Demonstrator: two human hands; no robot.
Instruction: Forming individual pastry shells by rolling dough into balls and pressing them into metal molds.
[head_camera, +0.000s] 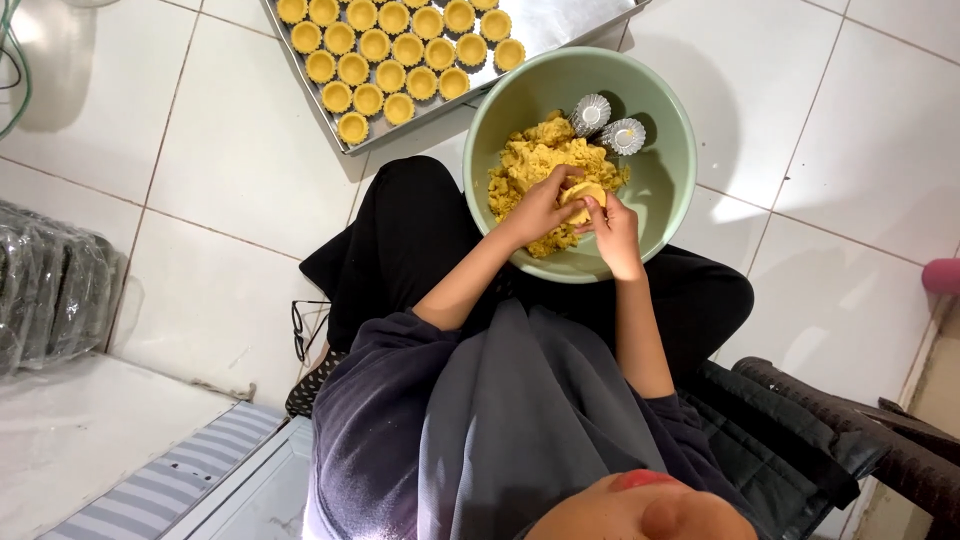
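Floor tiles (240, 150) carry everything here, and the person sits low over them. Largest of the work things is the metal tray (570, 25) at the top, already holding about four rows of yellow pressed tart shells (390, 75), with bare metal showing toward its right side, so a good part looks filled and some room remains. Next comes the pale green bowl (660, 190) on the lap, with a sizeable heap of crumbly yellow dough (525, 165) inside, so plenty seems left to shape. Two empty fluted tins (608, 125) lie in the bowl beyond the dough. Over the bowl, the left hand (540, 208) and right hand (615, 235) both pinch one dough-filled tart mould (583, 198) between them.
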